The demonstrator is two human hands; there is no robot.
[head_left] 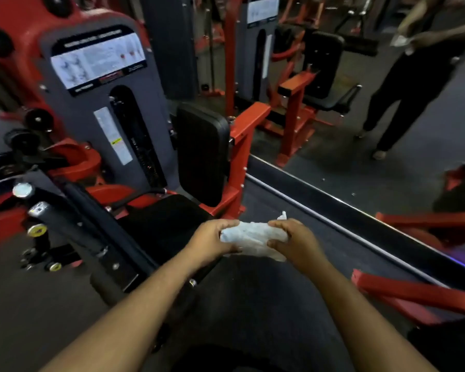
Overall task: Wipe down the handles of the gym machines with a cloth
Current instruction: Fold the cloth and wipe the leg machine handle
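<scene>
**Cloth gathered in both hands, no handle touched yet**

From the head camera, I held the crumpled white cloth (253,238) between my two hands, in front of my body and above the dark floor. My left hand (212,241) gripped its left end with fingers curled over the top and the thumb below. My right hand (293,244) pinched the right end in the same way. Both forearms reached forward and came close together at the wrists, so the hands were near each other with only the cloth between them.

I judged that this was a preparing step: the cloth was being bunched or folded, and it was not on any machine part. The red and grey weight machine with a black padded seat (202,154) stood just ahead to my left. Its thin black side handle (138,196) near the seat was apart from the cloth. The next move would call for one hand to carry the cloth forward and left, then wrap it around that handle.
</scene>
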